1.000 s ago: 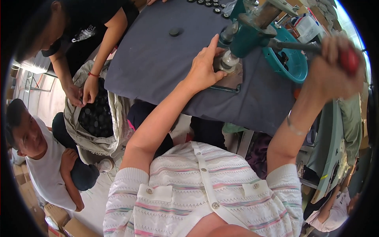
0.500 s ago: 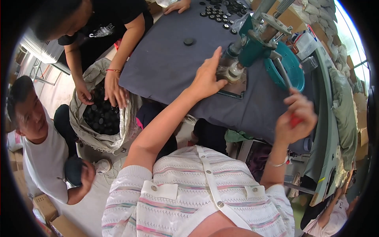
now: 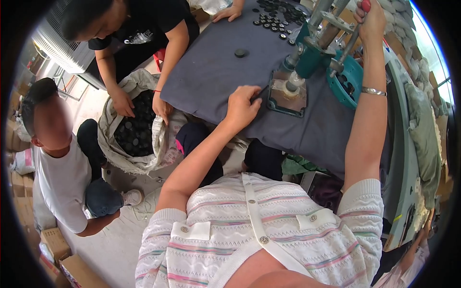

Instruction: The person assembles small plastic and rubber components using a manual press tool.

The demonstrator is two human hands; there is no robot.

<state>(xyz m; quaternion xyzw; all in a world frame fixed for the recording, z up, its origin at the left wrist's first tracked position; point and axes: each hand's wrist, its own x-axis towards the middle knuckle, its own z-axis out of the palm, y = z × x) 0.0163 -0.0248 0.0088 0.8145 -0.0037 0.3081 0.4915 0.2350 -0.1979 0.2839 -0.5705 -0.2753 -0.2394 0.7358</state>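
My right hand (image 3: 372, 24) is wrapped round the red knob (image 3: 366, 6) of a metal lever (image 3: 349, 47), held high at the upper right. That lever belongs to a teal hand press (image 3: 309, 58) standing on the cloth-covered table. Left of the press's base plate (image 3: 294, 104), my left hand (image 3: 242, 106) rests low over the cloth with its fingers curled in. A dark edge shows at its fingertips, too small to name. Under the press's plunger sits a pale round die (image 3: 291, 89). A lone black disc (image 3: 240, 53) lies farther back on the cloth.
Several black round pieces (image 3: 278, 20) are spread at the table's far side. A teal basin (image 3: 357, 86) with black pieces stands right of the press. At left, a co-worker's hands (image 3: 124, 103) reach into a white woven sack (image 3: 110, 137) of black discs. Another person (image 3: 62, 177) crouches beside it.
My right hand has swung the lever from low at the right to high up. My left hand has drawn back leftward from the die, and its spread fingers have curled.
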